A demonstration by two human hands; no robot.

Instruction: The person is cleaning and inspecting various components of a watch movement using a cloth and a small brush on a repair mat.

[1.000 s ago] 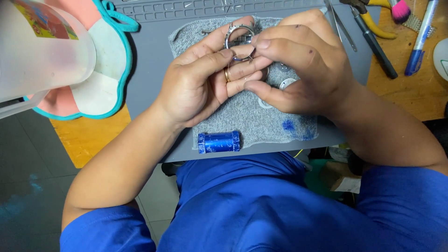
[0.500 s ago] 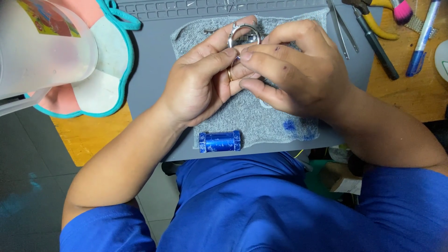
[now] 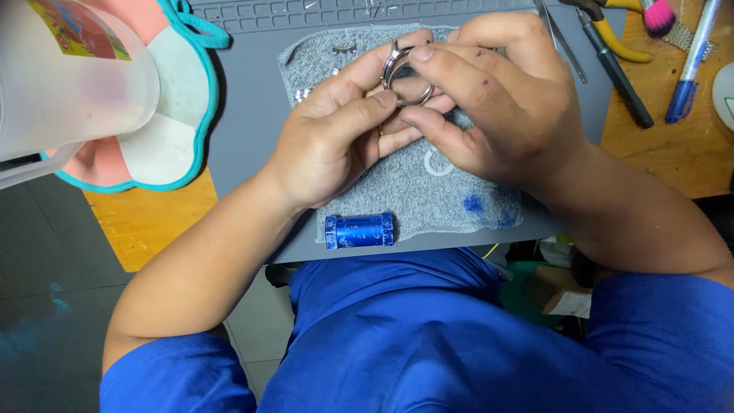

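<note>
Both hands pinch a round metal watch case (image 3: 405, 73) over the grey cloth (image 3: 417, 191): left hand (image 3: 336, 134) fingers clamped beneath, right hand (image 3: 497, 99) fingertips gripping its top rim.

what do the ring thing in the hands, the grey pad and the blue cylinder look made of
Ring: looks like polished metal, silvery with bright glints. Grey pad: seems knitted or felted fabric, speckled matte texture, with blue stains. Blue cylinder: probably anodised metal, glossy blue with worn pale scuffs.
</note>
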